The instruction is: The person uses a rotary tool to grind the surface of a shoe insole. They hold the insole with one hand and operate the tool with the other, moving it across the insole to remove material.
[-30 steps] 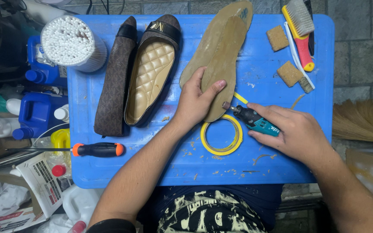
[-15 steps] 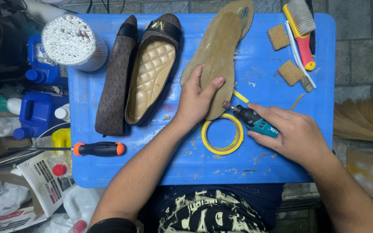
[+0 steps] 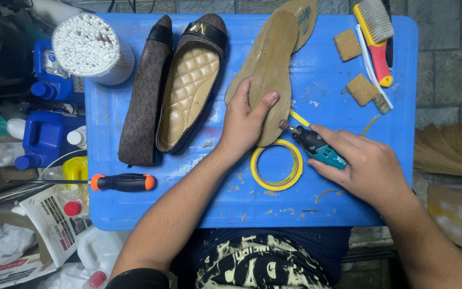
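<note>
My left hand (image 3: 246, 122) presses down on the heel end of a tan shoe sole (image 3: 271, 59) lying on the blue table (image 3: 188, 208), thumb on its right edge. My right hand (image 3: 367, 167) grips a teal and black rotary tool (image 3: 316, 145) whose small tip sits at the sole's right edge, just beside my left thumb. A ring of yellow tape (image 3: 276, 166) lies under the sole's heel end, between my hands. Left of the sole lie two brown flat shoes: one on its side (image 3: 144, 96) and one upright with a quilted tan lining (image 3: 191, 85).
An orange and black screwdriver (image 3: 121, 182) lies at the front left. A tub of cotton swabs (image 3: 92, 48) stands at the back left. Two tan blocks (image 3: 347, 44) (image 3: 361, 89) and a brush with a red and yellow handle (image 3: 376, 32) lie at the back right. Blue jugs (image 3: 44, 134) stand off the table's left edge.
My left thumb has shifted up onto the sole's right edge. The rotary tool's tip stays close to the sole, moving only slightly.
</note>
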